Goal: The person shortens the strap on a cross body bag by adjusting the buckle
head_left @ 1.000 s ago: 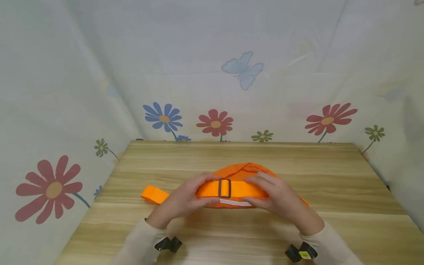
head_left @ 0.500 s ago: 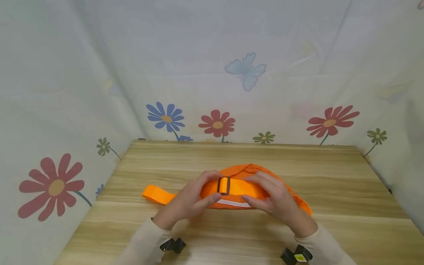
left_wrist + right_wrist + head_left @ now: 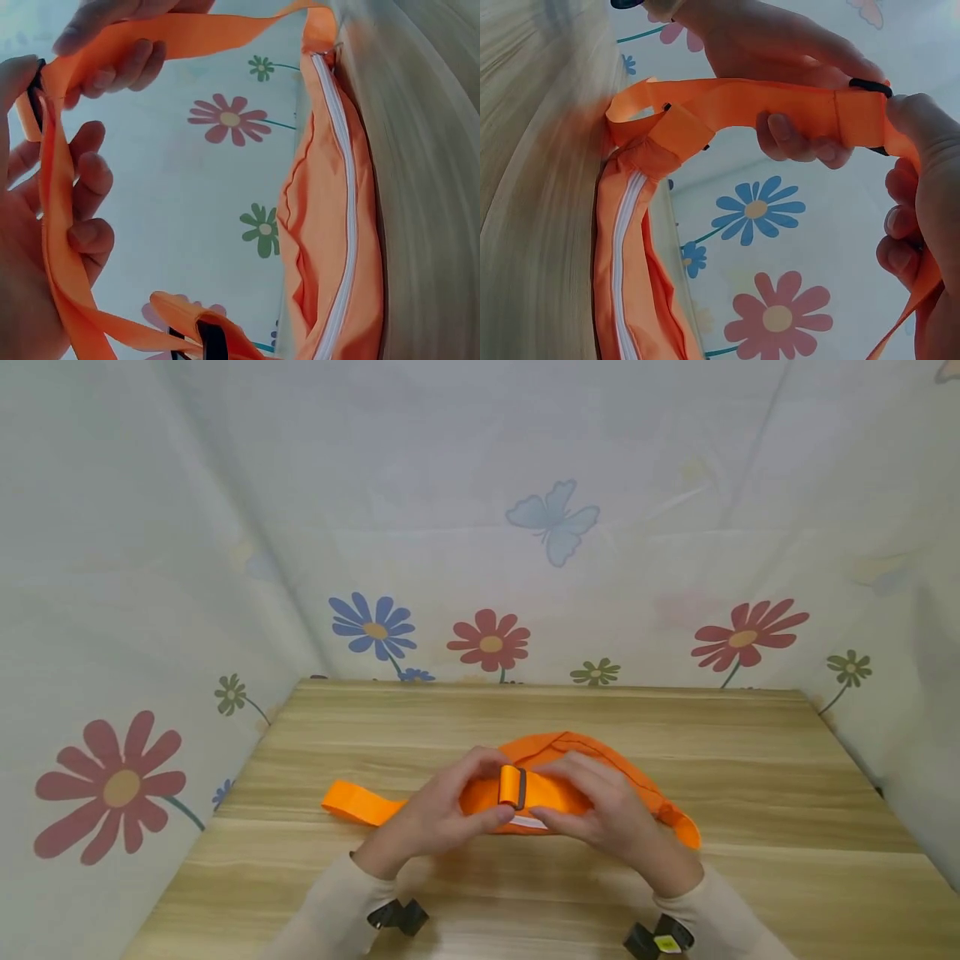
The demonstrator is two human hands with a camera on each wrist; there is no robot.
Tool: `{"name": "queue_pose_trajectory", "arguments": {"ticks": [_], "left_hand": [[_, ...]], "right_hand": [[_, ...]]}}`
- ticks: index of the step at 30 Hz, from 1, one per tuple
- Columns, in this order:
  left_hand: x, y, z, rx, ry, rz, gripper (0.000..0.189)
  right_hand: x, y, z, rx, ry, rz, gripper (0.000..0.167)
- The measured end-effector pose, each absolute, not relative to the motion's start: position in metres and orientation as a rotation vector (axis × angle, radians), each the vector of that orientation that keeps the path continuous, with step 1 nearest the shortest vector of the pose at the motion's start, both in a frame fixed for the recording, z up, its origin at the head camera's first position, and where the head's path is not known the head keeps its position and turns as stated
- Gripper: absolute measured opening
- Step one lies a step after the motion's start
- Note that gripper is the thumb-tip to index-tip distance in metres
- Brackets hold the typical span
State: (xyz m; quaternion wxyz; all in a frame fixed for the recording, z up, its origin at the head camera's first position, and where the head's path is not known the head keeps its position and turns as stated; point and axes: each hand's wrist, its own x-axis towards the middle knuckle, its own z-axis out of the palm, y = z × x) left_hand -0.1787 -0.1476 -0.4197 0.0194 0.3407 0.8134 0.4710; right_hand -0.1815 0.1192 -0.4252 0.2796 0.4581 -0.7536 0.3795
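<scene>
An orange waist bag (image 3: 551, 745) with a white zipper (image 3: 350, 187) rests on the table behind my hands. Its orange strap (image 3: 555, 792) is raised between them, running through a black slide buckle (image 3: 522, 789). My left hand (image 3: 438, 806) pinches the strap right beside this buckle, thumb in front and fingers behind. On the buckle's other side, my right hand (image 3: 615, 806) grips the strap between thumb and fingers. The right wrist view shows the buckle (image 3: 870, 87) near both thumbs. Parts of the bag are hidden behind my hands in the head view.
A strap loop (image 3: 360, 802) sticks out left of my left wrist on the wood-grain table (image 3: 750, 760). Another black buckle (image 3: 214, 341) shows low in the left wrist view. A flower-printed curtain (image 3: 630, 568) surrounds the table at the back and sides.
My right hand has shifted left, closer to my left hand. The buckle has turned from facing the head camera to nearly edge-on, with a loop of strap bulging on its left.
</scene>
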Motion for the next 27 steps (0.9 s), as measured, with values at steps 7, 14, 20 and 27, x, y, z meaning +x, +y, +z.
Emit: {"name": "queue_pose_trajectory", "arguments": {"ticks": [7,14,20,27], "left_hand": [[-0.174,-0.153,-0.418,0.931,2.666,1.496,0.043],[-0.177,-0.158,-0.422,1.045,2.677,1.556,0.041],[-0.177,-0.155,-0.425,1.115,2.573,1.657,0.043],[-0.177,-0.151,-0.424,1.129,2.508,1.683,0.046]], "right_hand": [[-0.181,0.135,-0.427,1.17,-2.136,0.932,0.049],[-0.182,0.144,-0.427,1.176,-2.131,0.919,0.049],[-0.182,0.137,-0.427,1.176,-2.092,0.976,0.049],[-0.181,0.131,-0.428,1.172,-2.036,1.032,0.04]]}}
